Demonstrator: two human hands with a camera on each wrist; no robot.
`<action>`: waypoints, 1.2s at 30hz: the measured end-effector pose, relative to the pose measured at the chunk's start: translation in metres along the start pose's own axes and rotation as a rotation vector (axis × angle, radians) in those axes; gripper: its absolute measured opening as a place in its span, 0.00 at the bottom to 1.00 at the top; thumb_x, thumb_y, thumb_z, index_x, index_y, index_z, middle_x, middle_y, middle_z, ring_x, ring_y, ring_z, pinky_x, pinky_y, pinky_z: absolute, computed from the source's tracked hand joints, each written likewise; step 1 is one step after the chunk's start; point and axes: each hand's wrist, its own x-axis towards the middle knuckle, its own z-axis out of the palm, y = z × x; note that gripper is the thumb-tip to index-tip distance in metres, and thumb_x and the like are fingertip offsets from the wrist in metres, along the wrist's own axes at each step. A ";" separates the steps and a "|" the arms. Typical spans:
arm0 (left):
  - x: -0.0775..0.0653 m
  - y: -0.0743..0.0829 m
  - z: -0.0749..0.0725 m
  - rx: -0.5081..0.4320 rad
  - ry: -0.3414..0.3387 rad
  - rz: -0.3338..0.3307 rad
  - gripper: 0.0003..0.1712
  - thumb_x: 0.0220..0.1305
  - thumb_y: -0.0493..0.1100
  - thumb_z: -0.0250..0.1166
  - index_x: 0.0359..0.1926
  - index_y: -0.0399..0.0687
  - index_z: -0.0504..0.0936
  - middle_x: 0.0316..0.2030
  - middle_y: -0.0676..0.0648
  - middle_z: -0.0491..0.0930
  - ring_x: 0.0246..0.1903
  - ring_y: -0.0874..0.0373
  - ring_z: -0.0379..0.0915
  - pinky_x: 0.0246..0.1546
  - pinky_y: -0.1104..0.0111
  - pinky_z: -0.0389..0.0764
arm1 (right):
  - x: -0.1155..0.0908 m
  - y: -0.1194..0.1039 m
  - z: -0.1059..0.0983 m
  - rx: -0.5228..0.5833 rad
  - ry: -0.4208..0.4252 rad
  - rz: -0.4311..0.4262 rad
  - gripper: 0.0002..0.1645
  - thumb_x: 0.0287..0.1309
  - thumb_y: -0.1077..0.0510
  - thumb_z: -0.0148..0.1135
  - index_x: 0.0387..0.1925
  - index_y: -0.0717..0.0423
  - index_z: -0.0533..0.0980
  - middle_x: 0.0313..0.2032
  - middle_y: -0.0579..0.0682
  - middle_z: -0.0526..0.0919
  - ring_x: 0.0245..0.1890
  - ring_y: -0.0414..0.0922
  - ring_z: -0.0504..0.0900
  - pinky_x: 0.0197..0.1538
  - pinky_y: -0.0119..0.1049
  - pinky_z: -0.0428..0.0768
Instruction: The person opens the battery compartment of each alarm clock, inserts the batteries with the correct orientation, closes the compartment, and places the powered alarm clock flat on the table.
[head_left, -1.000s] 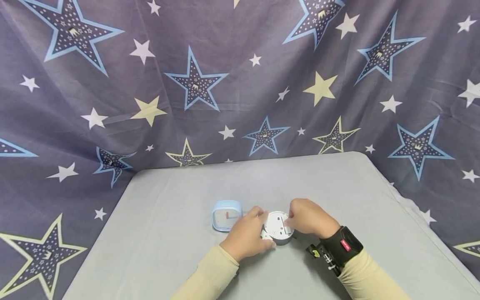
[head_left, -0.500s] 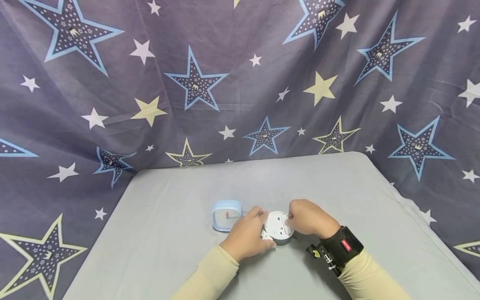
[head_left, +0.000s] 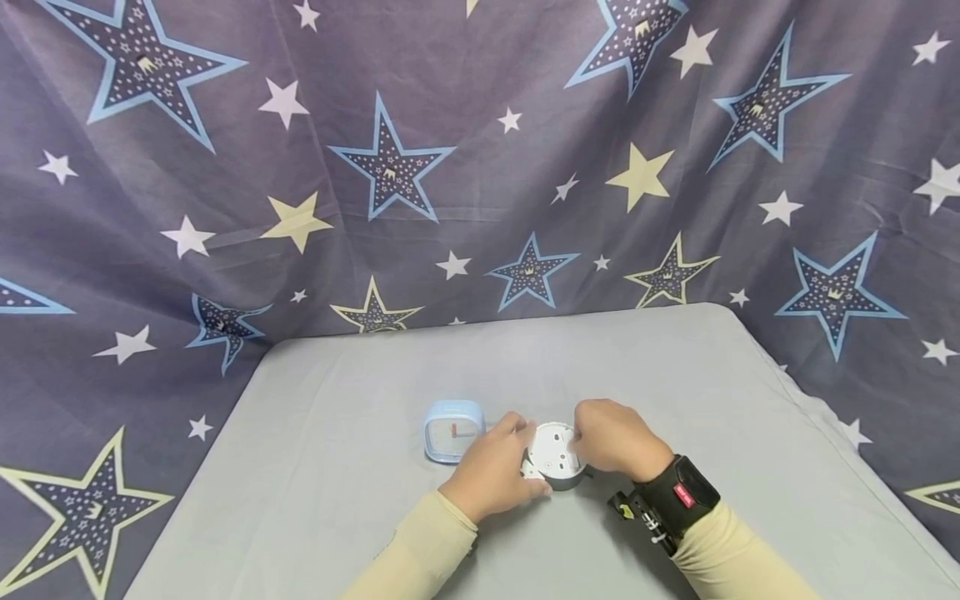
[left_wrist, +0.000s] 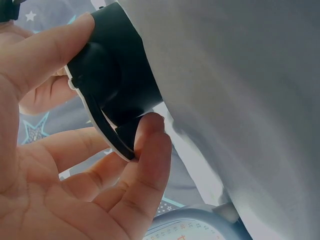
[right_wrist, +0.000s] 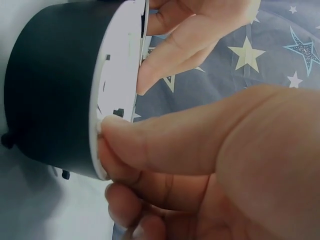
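A round clock point(head_left: 551, 448) lies back up on the grey cloth, its white back facing me. Its black side wall point(right_wrist: 55, 90) and small black feet show in the right wrist view. My left hand point(head_left: 491, 468) grips it from the left, thumb on the near side and fingers around the far side. At the right part of the white back, my right hand point(head_left: 618, 437) pinches with thumb and bent forefinger; the fingertips hide what exactly lies between them. Just left of my left hand stands a light blue square clock point(head_left: 448, 437), partly covered by that hand.
A pale grey cloth point(head_left: 360, 417) covers the table. Behind and at the sides hangs a dark curtain point(head_left: 480, 208) with stars. A black strap with a camera mount point(head_left: 678, 496) sits on my right wrist.
My right hand and wrist have shifted slightly to the left over the back of the round clock. The left hand, round clock and blue clock stay in place.
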 end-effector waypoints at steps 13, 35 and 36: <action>0.000 -0.001 0.001 -0.008 -0.006 -0.008 0.56 0.37 0.65 0.75 0.64 0.39 0.70 0.55 0.48 0.73 0.48 0.53 0.77 0.51 0.64 0.77 | -0.001 0.000 0.000 -0.014 -0.015 -0.014 0.09 0.50 0.56 0.62 0.20 0.50 0.71 0.20 0.44 0.73 0.22 0.44 0.71 0.25 0.38 0.69; -0.001 0.002 -0.003 -0.006 -0.008 -0.006 0.55 0.37 0.64 0.75 0.64 0.38 0.70 0.54 0.47 0.73 0.46 0.52 0.78 0.50 0.64 0.78 | -0.002 0.000 -0.003 -0.021 -0.031 -0.027 0.09 0.52 0.56 0.61 0.21 0.51 0.71 0.21 0.45 0.73 0.22 0.44 0.71 0.26 0.38 0.69; -0.001 0.002 -0.003 -0.009 -0.007 -0.007 0.55 0.37 0.64 0.75 0.64 0.38 0.70 0.54 0.47 0.73 0.46 0.52 0.78 0.50 0.64 0.78 | -0.002 0.000 -0.003 -0.020 -0.033 -0.030 0.09 0.52 0.56 0.61 0.21 0.51 0.71 0.21 0.45 0.73 0.22 0.44 0.71 0.26 0.38 0.69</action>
